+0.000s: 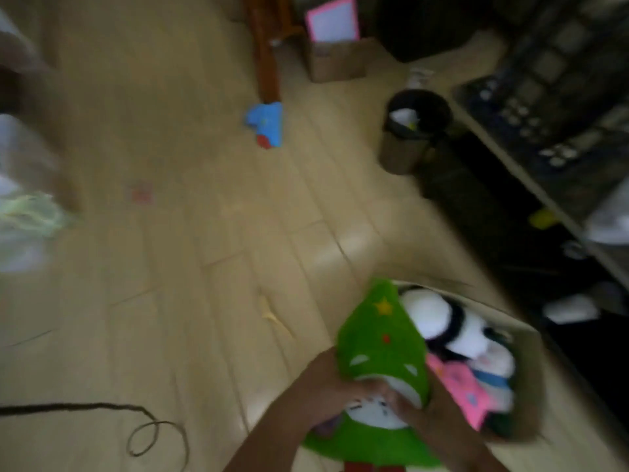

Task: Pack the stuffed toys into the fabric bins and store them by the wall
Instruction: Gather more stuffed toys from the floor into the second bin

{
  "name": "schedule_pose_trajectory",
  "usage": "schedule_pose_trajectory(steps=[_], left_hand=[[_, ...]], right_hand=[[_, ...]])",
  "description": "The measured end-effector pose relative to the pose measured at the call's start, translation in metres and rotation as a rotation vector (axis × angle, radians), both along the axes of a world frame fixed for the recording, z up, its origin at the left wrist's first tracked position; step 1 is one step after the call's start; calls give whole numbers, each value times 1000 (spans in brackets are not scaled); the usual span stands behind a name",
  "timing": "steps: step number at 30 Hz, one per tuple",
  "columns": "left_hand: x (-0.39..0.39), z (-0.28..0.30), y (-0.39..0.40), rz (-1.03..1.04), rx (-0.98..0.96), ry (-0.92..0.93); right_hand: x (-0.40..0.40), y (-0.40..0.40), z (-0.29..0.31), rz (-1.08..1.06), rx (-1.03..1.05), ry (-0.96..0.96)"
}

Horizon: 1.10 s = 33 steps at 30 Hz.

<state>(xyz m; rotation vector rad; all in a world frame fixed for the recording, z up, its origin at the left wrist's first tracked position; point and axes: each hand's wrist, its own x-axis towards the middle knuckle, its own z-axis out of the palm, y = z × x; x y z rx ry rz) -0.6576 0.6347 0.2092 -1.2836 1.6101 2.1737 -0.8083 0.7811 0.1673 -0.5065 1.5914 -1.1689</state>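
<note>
A green Christmas-tree stuffed toy (377, 338) with a yellow star and a white face lies across the near edge of a beige fabric bin (526, 338) at the lower right. My left hand (326, 376) and my right hand (413, 408) both grip the tree toy around its middle. Inside the bin sit a black-and-white panda toy (442, 321) and a pink toy (459, 390). A blue stuffed toy (265, 122) lies alone on the wooden floor further away. The view is blurred.
A dark waste bin (408, 131) stands by a low shelf unit (544, 137) along the right. A cardboard box (337, 59) with a pink-framed board and a wooden furniture leg (269, 56) are at the back. A black cable (146, 434) loops on the floor at lower left.
</note>
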Motion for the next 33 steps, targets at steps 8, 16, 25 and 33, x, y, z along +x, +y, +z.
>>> schedule_pose_trajectory(steps=[8, 16, 25, 33], left_hand=[[-91, -44, 90, -46, 98, -163], [-132, -67, 110, -60, 111, -225], [-135, -71, 54, -59, 136, -110], [-116, -130, 36, -258, -723, -271]], right_hand=[[-54, 89, -17, -118, 99, -133], [-83, 115, -51, -236, 145, -166], [-96, 53, -71, -105, 186, -106], [-111, 37, -120, -224, 674, 664]])
